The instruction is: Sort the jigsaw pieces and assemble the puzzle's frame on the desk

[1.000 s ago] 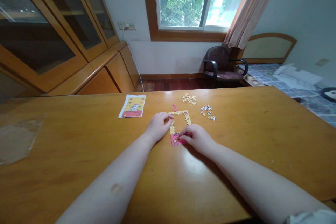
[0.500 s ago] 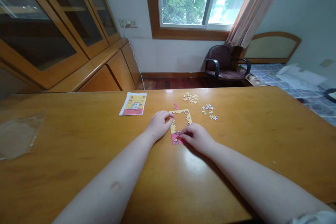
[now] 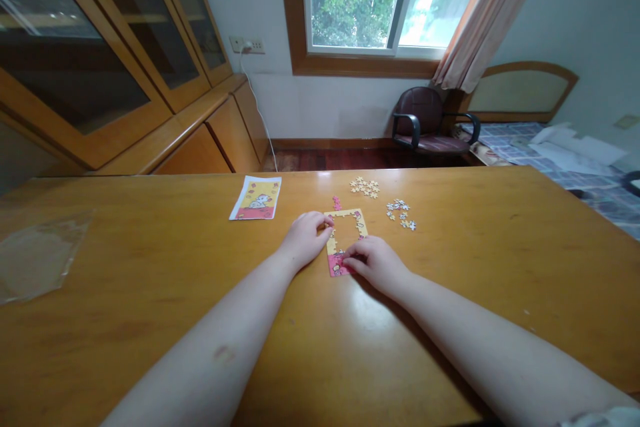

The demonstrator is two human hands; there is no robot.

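A partly joined jigsaw puzzle (image 3: 363,219) lies flat on the table, a yellow border with a pink lower end and a bare middle. My left hand (image 3: 306,237) rests at its left edge, the curled fingers and thumb pressed against the border. Over the pink end, my right hand (image 3: 377,261) has its thumb and index finger pinched together on a puzzle piece (image 3: 344,263), mostly covered by the fingertips. Just beyond the top edge lie a few pink pieces (image 3: 337,203). Yellow pieces (image 3: 365,187) and whitish pieces (image 3: 401,213) form loose groups farther back and to the right.
A picture card (image 3: 257,198) with a white animal on yellow and pink lies left of the puzzle. Clear plastic wrapping (image 3: 37,257) is at the far left of the wooden table (image 3: 175,267). Behind the table stand an office chair (image 3: 425,121) and a glass-fronted cabinet (image 3: 150,137).
The whole view has shifted very slightly. Both hands keep their places at the puzzle, and no piece has visibly moved.
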